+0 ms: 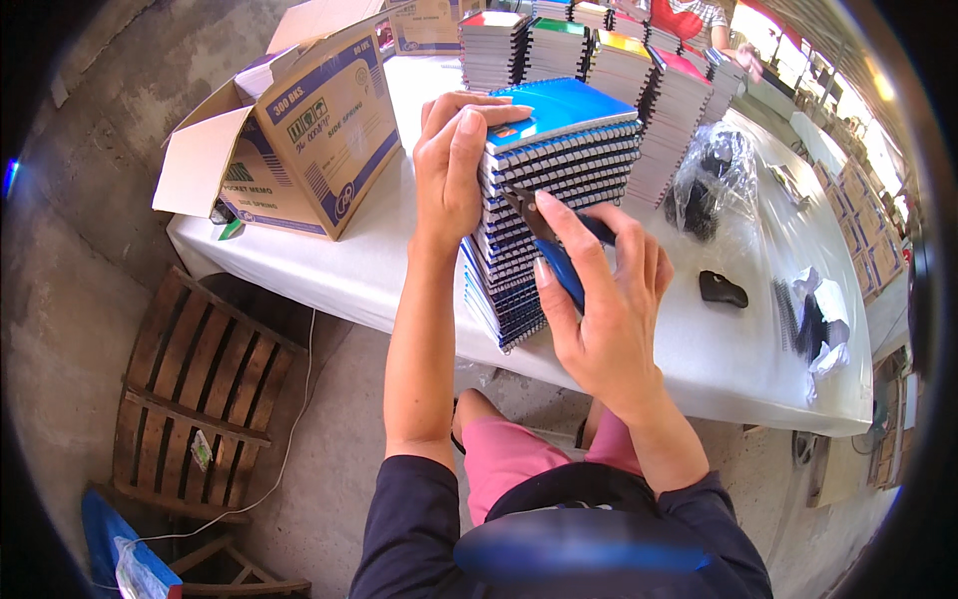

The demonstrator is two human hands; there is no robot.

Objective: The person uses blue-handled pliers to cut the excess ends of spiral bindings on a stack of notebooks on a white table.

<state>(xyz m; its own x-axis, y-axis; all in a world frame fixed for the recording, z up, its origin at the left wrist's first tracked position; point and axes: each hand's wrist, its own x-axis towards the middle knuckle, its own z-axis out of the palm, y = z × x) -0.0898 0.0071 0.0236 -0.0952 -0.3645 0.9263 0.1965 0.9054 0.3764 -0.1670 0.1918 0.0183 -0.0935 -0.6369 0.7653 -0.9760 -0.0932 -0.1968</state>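
Note:
A tall stack of spiral notebooks (569,108) with blue covers stands near the table's front edge, its black wire bindings turned toward me. My left hand (449,165) is wrapped round the stack's upper left corner, with fingers over the top cover. In my right hand (609,309) is a pair of pliers (561,268) with blue handles and dark jaws. The handles are spread apart between my thumb and fingers. The jaw tips are up against the bindings in the upper half of the stack; whether they grip a wire I cannot tell.
An open cardboard box (324,135) stands at the left on the white-covered table (699,384). More notebook stacks (674,125) line the back, beside another person (689,20). To the right lie clear plastic wrap (723,165), a black object (722,290) and loose black spirals (810,324). A wooden slatted chair (200,389) is at lower left.

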